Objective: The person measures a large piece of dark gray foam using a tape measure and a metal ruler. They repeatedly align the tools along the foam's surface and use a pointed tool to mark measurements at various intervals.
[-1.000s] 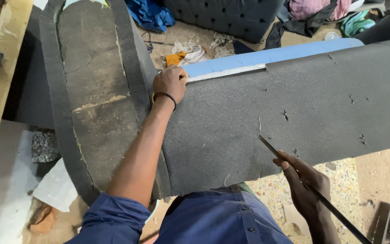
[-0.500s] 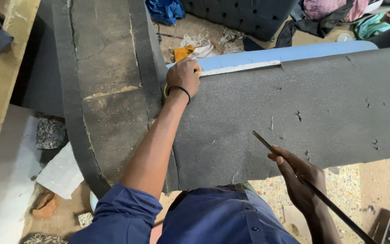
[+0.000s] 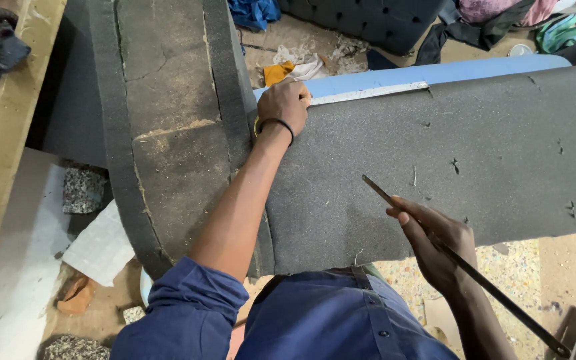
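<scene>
Grey foam sheet [image 3: 448, 153] lies across the blue panel [image 3: 435, 70] in front of us, pitted with small nicks. Our left hand [image 3: 285, 103] has its fingers curled down on the metal straightedge [image 3: 368, 93] at the far edge; our right hand [image 3: 435, 247] grips a long thin blade [image 3: 475, 273]. If that straightedge slides under light pressure, we'd judge the line could wander, and the foam looks easy to tear.

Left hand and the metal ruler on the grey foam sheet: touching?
Touching. The head view shows the left hand pressed over the near end of the metal ruler, which runs out from under its fingers along the grey foam sheet.
</scene>
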